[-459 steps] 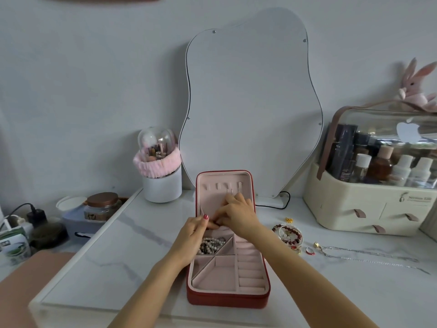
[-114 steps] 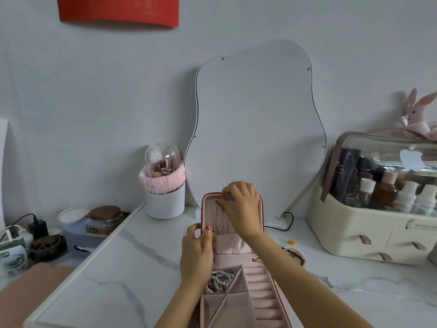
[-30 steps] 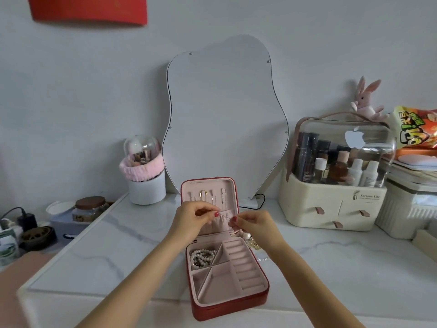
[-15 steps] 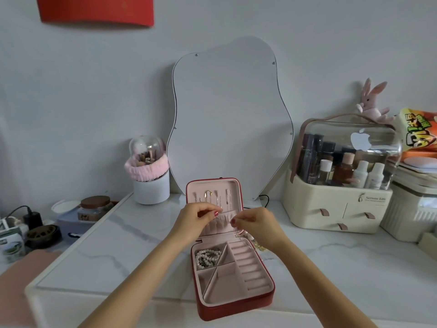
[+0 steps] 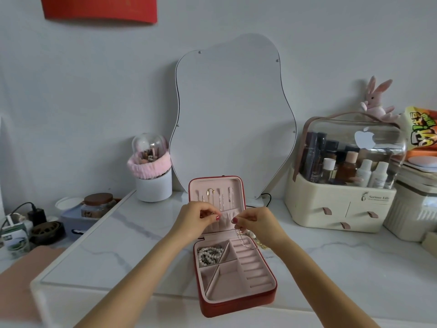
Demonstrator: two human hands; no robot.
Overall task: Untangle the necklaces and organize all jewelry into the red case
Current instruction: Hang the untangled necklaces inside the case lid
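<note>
The red case (image 5: pixel 236 303) lies open on the marble table with its pink lid (image 5: pixel 216 185) standing upright. Thin chains (image 5: pixel 221 201) hang from hooks inside the lid. A pearl bracelet (image 5: pixel 209 253) fills the upper left compartment. My left hand (image 5: pixel 195 220) and my right hand (image 5: pixel 256 221) are in front of the lid's pouch, each pinching an end of a thin silver necklace (image 5: pixel 242 240). Its loose part droops from my right hand over the ring rolls. More beads (image 5: pixel 260 243) show under my right wrist.
A wavy mirror (image 5: pixel 233 114) leans on the wall behind the case. A white brush holder (image 5: pixel 153 183) stands to its left, a cream cosmetics organizer (image 5: pixel 340 202) to the right. A jar (image 5: pixel 98 204) and chargers sit at the far left.
My hands have drawn slightly apart in front of the lid, and the necklace now hangs lower from my right hand over the case. The view has shifted a little.
</note>
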